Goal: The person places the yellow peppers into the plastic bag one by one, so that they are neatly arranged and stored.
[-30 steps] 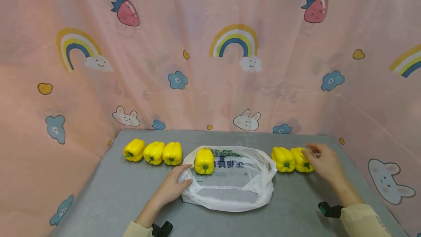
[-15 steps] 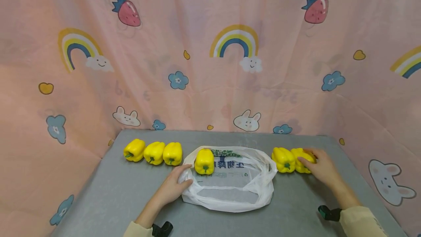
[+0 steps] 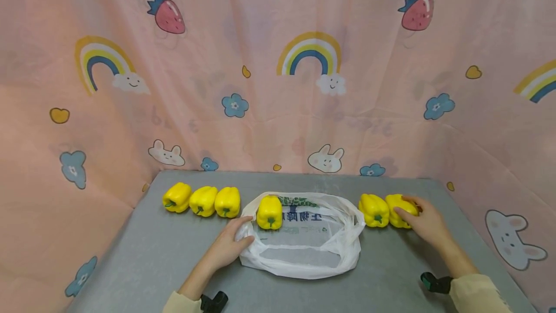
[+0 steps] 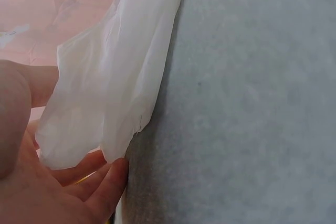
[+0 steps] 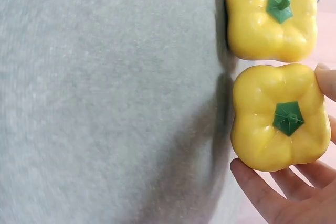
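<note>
Head view: observed right hand [image 3: 427, 223] pinching rightmost yellow pepper [image 3: 396, 202] at right side of grey surface [image 3: 391, 274], just beside neighbouring pepper [image 3: 373, 209]. Found left hand [image 3: 225, 246] pinching left edge of white plastic bag [image 3: 306, 269]. Counted one pepper [image 3: 269, 211] inside bag, three peppers [image 3: 202, 202] further left.

In the head view, light is soft, even and moderately bright. The pink cloth [image 3: 369, 124] dims a little toward the right-hand corner, and a faint, soft-edged shadow lies on the gray table [image 3: 143, 264] beneath the right hand [image 3: 427, 221]. The left wrist view is dimmer and grayish, the table blurred, with light filtering through the thin white bag [image 4: 115, 66]. The right wrist view is brighter: the yellow pepper [image 5: 262, 124] looks crisp, with pale highlights, above a broad, fuzzy shadow. Light perhaps comes from overhead; its direction is hard to read.
</note>
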### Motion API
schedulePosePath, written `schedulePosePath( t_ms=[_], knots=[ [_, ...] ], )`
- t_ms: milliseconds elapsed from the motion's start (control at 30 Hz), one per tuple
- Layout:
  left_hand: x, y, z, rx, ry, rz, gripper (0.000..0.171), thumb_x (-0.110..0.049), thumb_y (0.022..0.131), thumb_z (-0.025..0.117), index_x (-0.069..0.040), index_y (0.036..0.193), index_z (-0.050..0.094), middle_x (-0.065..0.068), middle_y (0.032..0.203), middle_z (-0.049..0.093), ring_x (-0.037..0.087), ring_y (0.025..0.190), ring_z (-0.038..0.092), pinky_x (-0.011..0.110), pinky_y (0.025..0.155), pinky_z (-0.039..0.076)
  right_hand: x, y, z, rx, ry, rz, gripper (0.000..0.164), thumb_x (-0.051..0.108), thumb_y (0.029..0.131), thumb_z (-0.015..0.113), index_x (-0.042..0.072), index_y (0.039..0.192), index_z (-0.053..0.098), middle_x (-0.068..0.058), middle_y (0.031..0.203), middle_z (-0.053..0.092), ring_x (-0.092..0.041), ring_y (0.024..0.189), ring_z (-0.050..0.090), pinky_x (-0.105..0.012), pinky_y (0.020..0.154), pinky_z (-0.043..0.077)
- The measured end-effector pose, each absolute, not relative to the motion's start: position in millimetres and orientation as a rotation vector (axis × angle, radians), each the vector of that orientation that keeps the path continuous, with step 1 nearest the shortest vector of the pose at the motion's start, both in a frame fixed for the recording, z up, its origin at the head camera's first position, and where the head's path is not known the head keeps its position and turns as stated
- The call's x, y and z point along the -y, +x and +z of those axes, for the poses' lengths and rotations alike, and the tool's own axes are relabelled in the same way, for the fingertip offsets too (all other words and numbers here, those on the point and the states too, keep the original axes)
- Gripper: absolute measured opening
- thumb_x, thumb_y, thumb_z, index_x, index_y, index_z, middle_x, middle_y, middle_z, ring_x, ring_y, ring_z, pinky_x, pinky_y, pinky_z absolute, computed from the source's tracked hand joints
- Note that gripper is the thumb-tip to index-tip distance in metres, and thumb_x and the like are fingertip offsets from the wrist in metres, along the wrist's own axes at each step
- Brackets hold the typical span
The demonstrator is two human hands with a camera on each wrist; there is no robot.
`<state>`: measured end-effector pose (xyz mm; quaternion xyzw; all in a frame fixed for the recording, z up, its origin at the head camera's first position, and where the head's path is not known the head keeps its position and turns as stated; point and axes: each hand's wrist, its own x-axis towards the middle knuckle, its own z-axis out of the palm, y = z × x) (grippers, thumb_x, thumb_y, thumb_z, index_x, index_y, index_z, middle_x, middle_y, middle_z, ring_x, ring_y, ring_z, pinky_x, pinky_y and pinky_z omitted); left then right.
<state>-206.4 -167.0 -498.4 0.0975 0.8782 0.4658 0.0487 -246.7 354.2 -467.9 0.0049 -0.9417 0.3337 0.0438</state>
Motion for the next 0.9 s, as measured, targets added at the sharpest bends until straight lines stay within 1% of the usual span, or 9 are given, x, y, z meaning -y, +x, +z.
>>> schedulePosePath(
  t_ms=[200,467,900],
  knots=[
    [166,-206,-497,-2.668,0.282,1.421,0.052,-0.026,0.098,0.067,-0.015,0.147,0.053,0.016,0.154,0.043,0.040,0.144,0.036,0.068,0.113,0.026,-352,-245,-460,2.836,0.049,1.015,0.074,0.048,0.102,0.058,-0.011,0.144,0.045,-0.039,0.143,0.042,-0.057,0.126,0.041,-0.072,0.099,0.038],
    [166,-205,-497,-2.666,0.287,1.426,0.051,-0.025,0.098,0.067,-0.014,0.146,0.053,0.017,0.153,0.044,0.042,0.143,0.037,0.068,0.113,0.027,-350,-241,-448,2.804,0.043,0.992,0.074,0.049,0.101,0.058,-0.011,0.143,0.046,-0.039,0.142,0.042,-0.055,0.123,0.042,-0.071,0.097,0.041],
    [165,-206,-498,-2.682,0.293,1.419,0.050,-0.025,0.098,0.068,-0.015,0.145,0.055,0.016,0.152,0.045,0.041,0.143,0.037,0.067,0.113,0.027,-343,-232,-426,2.733,0.081,1.004,0.070,0.044,0.102,0.060,-0.009,0.145,0.046,-0.037,0.139,0.045,-0.051,0.115,0.049,-0.064,0.087,0.049]
  ],
)
